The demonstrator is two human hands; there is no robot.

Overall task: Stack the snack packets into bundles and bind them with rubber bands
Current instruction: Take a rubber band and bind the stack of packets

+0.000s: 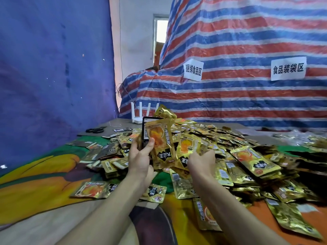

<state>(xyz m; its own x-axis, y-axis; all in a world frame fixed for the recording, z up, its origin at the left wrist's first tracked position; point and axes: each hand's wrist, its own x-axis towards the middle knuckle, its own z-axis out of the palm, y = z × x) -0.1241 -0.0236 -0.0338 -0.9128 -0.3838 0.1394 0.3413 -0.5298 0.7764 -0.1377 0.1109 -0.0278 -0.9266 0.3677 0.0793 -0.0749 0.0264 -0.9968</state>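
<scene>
Over the pile (235, 152), left hand (139, 157) grips upright packets (161, 138); right hand (201, 162) pinches 1 packet (187, 149).

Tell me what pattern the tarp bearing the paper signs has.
Red, blue and white stripes cover the tarp, clearest in the head view.

left paper sign (193, 69): "捆绑食品区", black on white, on the striped tarp (247, 41), 1 o'clock.
right paper sign (288, 68): "食品装袋区", black on white, same tarp, 2 o'clock.
raised packet (160, 138): black badge, white characters, "王" readable, the rest unclear; barcode digits too small.
neighbouring packet (188, 149): same badge, "王" readable.
</scene>
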